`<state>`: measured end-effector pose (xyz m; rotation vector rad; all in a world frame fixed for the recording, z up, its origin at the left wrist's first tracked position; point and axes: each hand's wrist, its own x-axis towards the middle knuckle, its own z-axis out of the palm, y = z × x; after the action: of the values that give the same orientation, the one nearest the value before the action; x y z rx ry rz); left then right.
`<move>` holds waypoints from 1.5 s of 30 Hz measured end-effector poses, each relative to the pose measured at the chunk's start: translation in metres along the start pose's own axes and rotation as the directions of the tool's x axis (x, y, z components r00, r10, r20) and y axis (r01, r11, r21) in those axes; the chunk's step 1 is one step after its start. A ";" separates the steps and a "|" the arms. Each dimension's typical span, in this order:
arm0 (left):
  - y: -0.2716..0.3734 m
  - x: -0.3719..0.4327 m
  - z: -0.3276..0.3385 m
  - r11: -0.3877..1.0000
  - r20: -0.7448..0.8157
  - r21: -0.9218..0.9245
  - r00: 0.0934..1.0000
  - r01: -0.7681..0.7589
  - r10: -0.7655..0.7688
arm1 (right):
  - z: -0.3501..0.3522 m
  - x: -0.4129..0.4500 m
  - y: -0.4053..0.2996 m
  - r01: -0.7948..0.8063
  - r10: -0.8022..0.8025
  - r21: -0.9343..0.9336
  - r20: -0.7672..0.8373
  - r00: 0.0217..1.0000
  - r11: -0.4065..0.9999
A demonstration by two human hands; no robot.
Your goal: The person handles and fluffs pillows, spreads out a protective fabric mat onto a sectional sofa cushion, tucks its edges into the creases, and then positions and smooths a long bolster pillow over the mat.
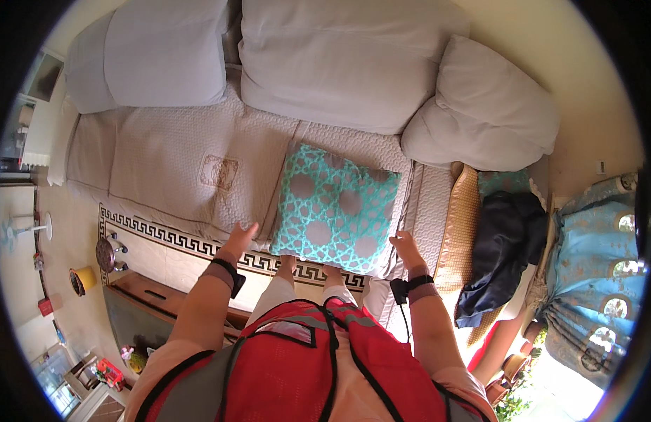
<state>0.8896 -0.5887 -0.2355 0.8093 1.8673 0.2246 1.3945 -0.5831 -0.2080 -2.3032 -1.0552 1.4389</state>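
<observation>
In front of me a turquoise and grey patterned cushion [331, 208] lies flat on the quilted seat cover [162, 153] of a sofa, its near edge at the seat's front. My left hand [242, 238] is to the left of the cushion, apart from it, over the seat's front edge, with thumb and fingers spread and nothing held. Just beyond the cushion's right edge, my right hand [407, 249] has its fingers apart and holds nothing; whether a fingertip touches the fabric I cannot tell. Both wrists carry dark straps.
Large grey back cushions [346, 63] line the sofa's rear. At right, dark clothing [502, 242] lies over a woven mat [454, 232], near a blue curtain [589, 253]. A low table [141, 306], a round stool [108, 255] and a yellow bin [84, 279] stand at left.
</observation>
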 end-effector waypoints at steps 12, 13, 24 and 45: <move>-0.021 0.100 -0.057 0.995 -0.547 0.062 0.836 0.079 -0.033 | -0.062 0.066 0.082 -0.186 0.247 0.221 -0.294 0.923 0.957; -0.015 0.105 -0.057 0.983 -0.578 0.130 0.816 0.127 -0.029 | -0.064 0.072 0.089 -0.228 0.311 0.259 -0.355 0.881 0.939; 0.148 0.031 0.227 0.943 0.491 -0.321 0.836 -0.090 0.247 | -0.022 0.131 0.134 -0.241 0.341 0.361 -0.247 0.907 0.901; 0.182 0.010 0.213 0.963 0.614 -0.120 0.744 -0.242 0.264 | 0.080 0.096 0.093 -0.466 -0.029 0.505 0.700 0.713 0.726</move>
<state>1.1515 -0.4885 -0.2465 0.9738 1.1147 0.1287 1.3937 -0.5987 -0.3630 -1.4275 -0.2227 2.3752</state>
